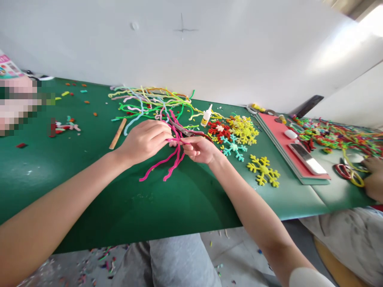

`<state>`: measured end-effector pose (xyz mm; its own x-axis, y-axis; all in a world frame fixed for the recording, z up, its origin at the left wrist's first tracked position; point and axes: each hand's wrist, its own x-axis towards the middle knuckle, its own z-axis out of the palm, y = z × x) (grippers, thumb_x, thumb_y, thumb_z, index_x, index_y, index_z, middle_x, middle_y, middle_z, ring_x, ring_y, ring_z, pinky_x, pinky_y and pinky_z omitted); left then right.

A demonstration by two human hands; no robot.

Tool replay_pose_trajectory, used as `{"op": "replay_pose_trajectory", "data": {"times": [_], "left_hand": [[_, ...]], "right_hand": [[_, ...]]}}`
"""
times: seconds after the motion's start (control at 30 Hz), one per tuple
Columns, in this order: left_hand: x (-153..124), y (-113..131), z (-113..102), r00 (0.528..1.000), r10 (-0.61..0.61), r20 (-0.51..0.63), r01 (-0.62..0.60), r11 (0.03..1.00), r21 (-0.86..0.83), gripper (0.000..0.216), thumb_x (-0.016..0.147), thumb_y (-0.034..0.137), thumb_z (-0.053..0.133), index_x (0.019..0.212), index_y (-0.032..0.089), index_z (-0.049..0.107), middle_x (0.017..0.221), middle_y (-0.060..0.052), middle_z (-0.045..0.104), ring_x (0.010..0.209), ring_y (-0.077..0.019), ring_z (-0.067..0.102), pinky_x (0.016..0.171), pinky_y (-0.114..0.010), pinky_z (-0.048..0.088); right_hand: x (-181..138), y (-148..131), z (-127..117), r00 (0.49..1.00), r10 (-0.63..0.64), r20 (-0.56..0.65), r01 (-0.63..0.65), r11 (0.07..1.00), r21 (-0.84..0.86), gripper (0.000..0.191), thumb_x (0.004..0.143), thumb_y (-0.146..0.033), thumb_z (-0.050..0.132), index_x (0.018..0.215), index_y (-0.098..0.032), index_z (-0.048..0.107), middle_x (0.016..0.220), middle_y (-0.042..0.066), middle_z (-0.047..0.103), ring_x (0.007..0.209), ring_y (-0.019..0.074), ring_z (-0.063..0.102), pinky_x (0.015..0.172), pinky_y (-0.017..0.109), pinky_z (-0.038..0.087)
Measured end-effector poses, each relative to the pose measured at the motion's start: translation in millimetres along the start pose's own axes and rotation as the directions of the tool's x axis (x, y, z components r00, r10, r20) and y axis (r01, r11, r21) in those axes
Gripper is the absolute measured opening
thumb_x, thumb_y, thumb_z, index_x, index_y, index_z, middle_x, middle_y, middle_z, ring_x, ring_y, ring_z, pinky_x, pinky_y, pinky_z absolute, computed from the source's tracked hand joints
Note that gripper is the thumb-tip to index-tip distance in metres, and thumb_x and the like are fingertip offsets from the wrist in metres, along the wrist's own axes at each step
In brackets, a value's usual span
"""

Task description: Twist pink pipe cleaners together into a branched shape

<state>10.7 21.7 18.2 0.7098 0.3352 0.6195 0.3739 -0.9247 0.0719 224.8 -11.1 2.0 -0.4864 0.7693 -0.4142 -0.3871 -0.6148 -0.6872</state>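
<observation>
A bright pink pipe cleaner [154,167] runs down to the green table, with several pink strands meeting where my hands come together. My left hand [148,139] pinches one pink strand from the left, fingertips closed. From the right, my right hand [201,149] has its thumb and curled fingers closed on the same pink strand, close to the left fingertips. Just behind both hands is a pair of scissors [181,128], blades to the upper left; the right hand partly covers its handles. Behind it lies a loose pile of coloured pipe cleaners [140,95].
A wooden stick [118,133] lies left of my hands. A glue bottle [206,115] stands behind, beside finished yellow snowflakes [263,170] and a turquoise one [234,147]. Farther right are a red folder [277,133], a phone [306,158] and another person's hand [374,179] near scissors.
</observation>
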Motion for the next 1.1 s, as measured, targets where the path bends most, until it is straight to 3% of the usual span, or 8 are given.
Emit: {"op": "replay_pose_trajectory", "data": {"times": [0.27, 0.43, 0.53, 0.63, 0.73, 0.8, 0.93, 1.1], "left_hand": [[5.2, 5.8, 1.3, 0.956, -0.272, 0.105, 0.289, 0.933, -0.215, 0.021, 0.089, 0.030, 0.052, 0.074, 0.018, 0.062, 0.084, -0.005, 0.066, 0.080, -0.0190, 0.061, 0.076, -0.033, 0.048], [7.3, -1.7, -1.4, 0.726, -0.512, 0.459, 0.688, 0.544, -0.481, 0.019, 0.081, 0.034, 0.061, 0.072, 0.018, 0.068, 0.074, -0.003, 0.069, 0.074, -0.0199, 0.064, 0.069, -0.033, 0.051], [5.8, -7.1, -0.1, 0.674, -0.485, 0.557, 0.736, 0.382, -0.559, 0.018, 0.079, 0.033, 0.062, 0.074, 0.018, 0.071, 0.077, -0.006, 0.072, 0.080, -0.0232, 0.067, 0.074, -0.038, 0.054], [4.7, -6.8, 2.0, 0.746, -0.480, 0.462, 0.666, 0.552, -0.502, 0.023, 0.083, 0.039, 0.061, 0.081, 0.018, 0.070, 0.084, -0.007, 0.072, 0.084, -0.0236, 0.067, 0.078, -0.040, 0.055], [4.4, -2.9, 2.7, 0.918, -0.368, 0.149, 0.398, 0.853, -0.339, 0.032, 0.082, 0.043, 0.066, 0.103, 0.018, 0.066, 0.109, -0.009, 0.067, 0.105, -0.0254, 0.062, 0.092, -0.042, 0.051], [3.9, -1.2, 1.9, 0.982, -0.190, 0.019, 0.191, 0.966, -0.177, 0.037, 0.081, 0.040, 0.069, 0.112, 0.019, 0.063, 0.118, -0.010, 0.063, 0.115, -0.0265, 0.057, 0.100, -0.044, 0.047], [0.7, -2.8, -1.0, 0.999, 0.043, 0.011, -0.043, 0.999, 0.026, 0.013, 0.090, 0.024, 0.057, 0.098, 0.021, 0.067, 0.107, -0.008, 0.068, 0.109, -0.0241, 0.061, 0.099, -0.042, 0.047], [-1.5, -5.8, -0.2, 1.000, 0.021, 0.004, -0.021, 0.999, 0.033, 0.014, 0.091, 0.023, 0.054, 0.087, 0.020, 0.067, 0.095, -0.007, 0.069, 0.101, -0.0231, 0.064, 0.092, -0.039, 0.050]], "right_hand": [[1.3, 0.4, -6.4, 0.983, -0.184, 0.029, 0.186, 0.958, -0.220, 0.013, 0.081, -0.019, 0.062, 0.072, -0.011, 0.064, 0.045, -0.004, 0.052, 0.037, 0.0048, 0.048, 0.032, 0.012, 0.035], [-4.2, 0.3, -2.3, 0.954, -0.295, 0.050, 0.293, 0.887, -0.356, 0.017, 0.078, -0.020, 0.066, 0.065, -0.013, 0.060, 0.049, -0.002, 0.059, 0.036, 0.0068, 0.054, 0.032, 0.014, 0.036], [-6.4, 0.5, -0.3, 0.942, -0.333, 0.033, 0.315, 0.852, -0.418, 0.019, 0.076, -0.021, 0.069, 0.063, -0.014, 0.058, 0.050, -0.001, 0.061, 0.036, 0.0079, 0.055, 0.032, 0.015, 0.037], [-5.3, -0.4, -1.3, 0.947, -0.323, 0.005, 0.298, 0.868, -0.398, 0.017, 0.078, -0.021, 0.067, 0.066, -0.013, 0.060, 0.047, -0.002, 0.059, 0.035, 0.0078, 0.053, 0.031, 0.015, 0.035], [-2.0, -1.3, -3.2, 0.969, -0.240, -0.053, 0.221, 0.946, -0.237, 0.015, 0.083, -0.017, 0.060, 0.069, -0.012, 0.061, 0.042, -0.003, 0.052, 0.033, 0.0060, 0.046, 0.029, 0.014, 0.031], [-0.4, -1.3, -3.0, 0.987, -0.146, -0.066, 0.139, 0.985, -0.102, 0.017, 0.086, -0.014, 0.054, 0.070, -0.012, 0.059, 0.041, -0.004, 0.049, 0.033, 0.0044, 0.042, 0.028, 0.012, 0.027], [-0.7, -0.5, 0.4, 0.999, -0.016, 0.028, 0.015, 0.999, 0.038, 0.023, 0.093, -0.014, 0.044, 0.073, -0.012, 0.054, 0.042, -0.006, 0.043, 0.033, 0.0032, 0.035, 0.027, 0.011, 0.022], [-1.0, -0.1, 0.6, 0.999, -0.008, 0.045, 0.007, 1.000, 0.005, 0.023, 0.095, -0.014, 0.044, 0.078, -0.009, 0.058, 0.042, -0.006, 0.041, 0.033, 0.0033, 0.035, 0.027, 0.011, 0.022]]}}
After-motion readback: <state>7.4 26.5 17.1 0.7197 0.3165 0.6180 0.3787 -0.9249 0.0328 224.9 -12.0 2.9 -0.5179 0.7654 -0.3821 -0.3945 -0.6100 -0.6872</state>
